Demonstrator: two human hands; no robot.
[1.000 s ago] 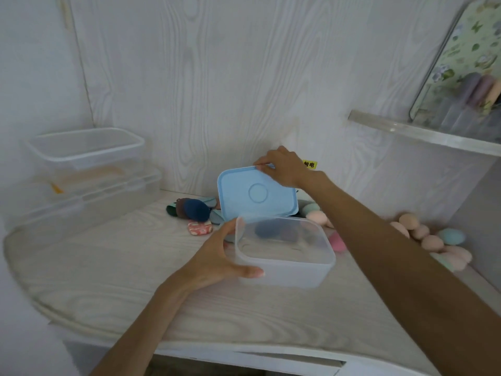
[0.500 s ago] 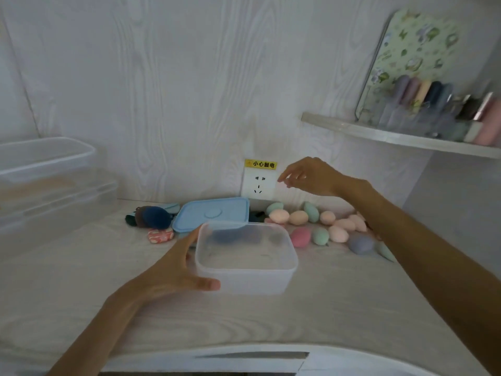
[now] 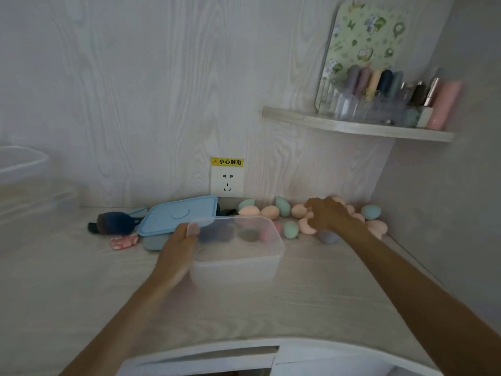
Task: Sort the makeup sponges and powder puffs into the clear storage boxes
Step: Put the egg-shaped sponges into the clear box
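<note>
A clear storage box [image 3: 235,263] stands open in the middle of the table. My left hand [image 3: 177,253] grips its left rim, thumb over the edge. Its light blue lid [image 3: 179,217] lies behind it, propped on powder puffs. Dark blue and brown puffs [image 3: 115,222] and a red patterned puff [image 3: 123,242] lie to the left. A row of pink and teal egg-shaped makeup sponges [image 3: 269,212] runs along the wall. My right hand [image 3: 326,214] is down among them, fingers curled round a pink sponge [image 3: 306,226].
More clear boxes [image 3: 24,183] are stacked at the far left. A wall socket [image 3: 227,183] with a yellow label sits behind the lid. A corner shelf [image 3: 357,127] at the upper right holds bottles and a floral board. The table's curved front edge [image 3: 244,346] is near me.
The lid has been let go and lies behind the box. My right hand dropped from near the socket onto the sponges and took hold of a pink one. My left thumb hooked over the box rim.
</note>
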